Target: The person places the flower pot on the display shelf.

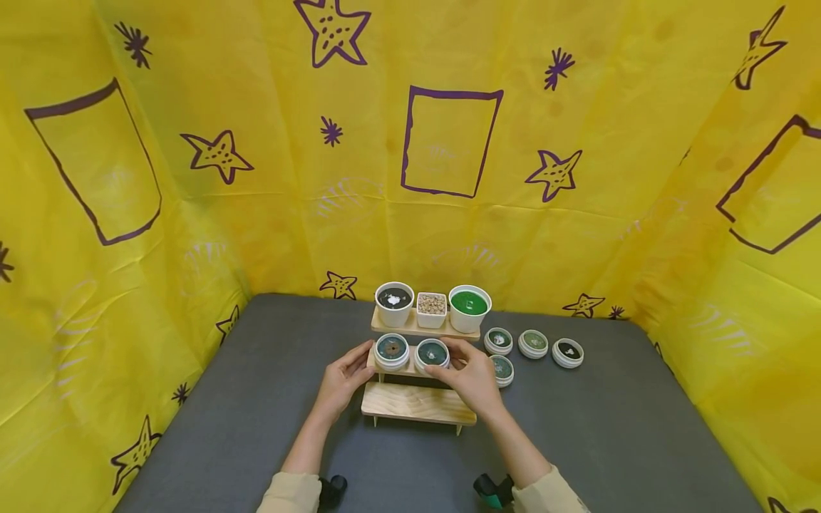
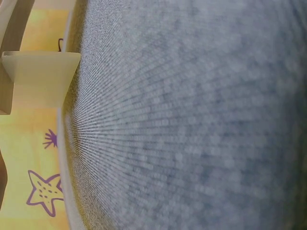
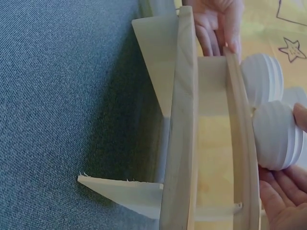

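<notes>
A three-step wooden stand has a bare front step [image 1: 420, 402]. On its middle step [image 1: 380, 370] sit two small round white ribbed pots, the left pot [image 1: 392, 350] with a brown spot on its blue-green top and the right pot [image 1: 432, 354] with a pale spot. My right hand [image 1: 476, 374] holds the right pot between thumb and fingers, its ribbed side [image 3: 274, 136] resting against the step in the right wrist view. My left hand [image 1: 343, 381] grips the left end of the middle step. Mostly stand leg [image 2: 41, 76] and cloth show in the left wrist view.
The back step carries a white cup with a dark top [image 1: 394, 303], a square cup of brown grains [image 1: 432, 308] and a green-topped cup [image 1: 470, 306]. Several small round pots [image 1: 533, 343] stand to the right on the grey tabletop [image 1: 288, 342]. Yellow cloth [image 1: 449, 235] surrounds it.
</notes>
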`<state>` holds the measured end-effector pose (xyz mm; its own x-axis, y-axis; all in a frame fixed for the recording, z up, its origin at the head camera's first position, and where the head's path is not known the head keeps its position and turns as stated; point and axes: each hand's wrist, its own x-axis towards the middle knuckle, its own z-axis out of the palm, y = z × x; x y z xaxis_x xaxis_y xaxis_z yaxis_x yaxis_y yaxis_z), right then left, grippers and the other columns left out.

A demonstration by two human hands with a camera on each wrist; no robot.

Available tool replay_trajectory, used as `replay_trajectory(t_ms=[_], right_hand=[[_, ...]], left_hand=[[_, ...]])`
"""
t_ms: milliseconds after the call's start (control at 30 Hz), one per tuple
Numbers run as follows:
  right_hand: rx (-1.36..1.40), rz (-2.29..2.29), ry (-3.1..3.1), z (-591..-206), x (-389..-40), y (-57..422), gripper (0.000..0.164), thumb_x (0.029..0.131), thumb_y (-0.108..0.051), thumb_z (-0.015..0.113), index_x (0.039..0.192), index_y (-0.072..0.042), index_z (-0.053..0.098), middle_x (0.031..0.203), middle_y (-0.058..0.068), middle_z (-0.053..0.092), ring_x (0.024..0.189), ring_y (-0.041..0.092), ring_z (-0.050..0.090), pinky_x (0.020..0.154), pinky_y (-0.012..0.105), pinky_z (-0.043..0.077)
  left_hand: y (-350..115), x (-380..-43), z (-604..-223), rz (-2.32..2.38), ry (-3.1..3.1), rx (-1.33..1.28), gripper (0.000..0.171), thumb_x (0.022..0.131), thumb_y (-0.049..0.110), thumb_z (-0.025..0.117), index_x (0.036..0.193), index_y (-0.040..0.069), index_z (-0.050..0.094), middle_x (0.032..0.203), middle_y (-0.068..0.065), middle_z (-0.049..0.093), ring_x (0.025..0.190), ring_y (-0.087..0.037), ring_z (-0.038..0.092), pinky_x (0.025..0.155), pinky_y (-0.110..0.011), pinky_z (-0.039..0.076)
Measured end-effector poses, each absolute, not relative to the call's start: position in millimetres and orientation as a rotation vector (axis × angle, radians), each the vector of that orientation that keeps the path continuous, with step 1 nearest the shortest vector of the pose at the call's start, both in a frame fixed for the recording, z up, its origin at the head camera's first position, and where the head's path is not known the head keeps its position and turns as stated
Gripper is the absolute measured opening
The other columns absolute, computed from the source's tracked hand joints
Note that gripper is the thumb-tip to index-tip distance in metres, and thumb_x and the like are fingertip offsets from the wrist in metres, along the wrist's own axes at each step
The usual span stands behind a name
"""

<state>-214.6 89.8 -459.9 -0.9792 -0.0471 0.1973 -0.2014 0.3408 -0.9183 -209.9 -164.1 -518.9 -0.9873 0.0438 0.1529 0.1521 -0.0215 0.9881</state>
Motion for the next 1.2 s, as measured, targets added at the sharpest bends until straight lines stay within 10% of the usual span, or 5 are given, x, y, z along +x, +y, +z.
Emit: replay_trajectory(t_ms=[433,1200], right_hand=[[0.218,1.758,-2.401,-463.7,-214.6,84.9,0.051,0.069,-0.018,0.09,0.116,-0.011,0.071,0.109,0.012,0.074,0.105,0.023,0.069,0.097,0.038,0.057],[0.221,1.849,-2.338,-465.4,-214.3,94.3,0.053,0.068,-0.016,0.091,0.116,-0.012,0.071,0.116,0.008,0.074,0.109,0.023,0.069,0.099,0.033,0.056]], left_hand=[[-163.9,-209.8,-519.1,-2.178,-2.148,-0.215,0.056,0.092,0.001,0.065,0.143,-0.007,0.045,0.149,-0.027,0.046,0.136,-0.027,0.048,0.105,-0.017,0.047],[-163.4,-210.2,-521.6,-2.195,-2.115,-0.226,0.057,0.09,-0.001,0.066,0.143,-0.009,0.045,0.148,-0.028,0.046,0.127,-0.005,0.054,0.1,-0.01,0.047]])
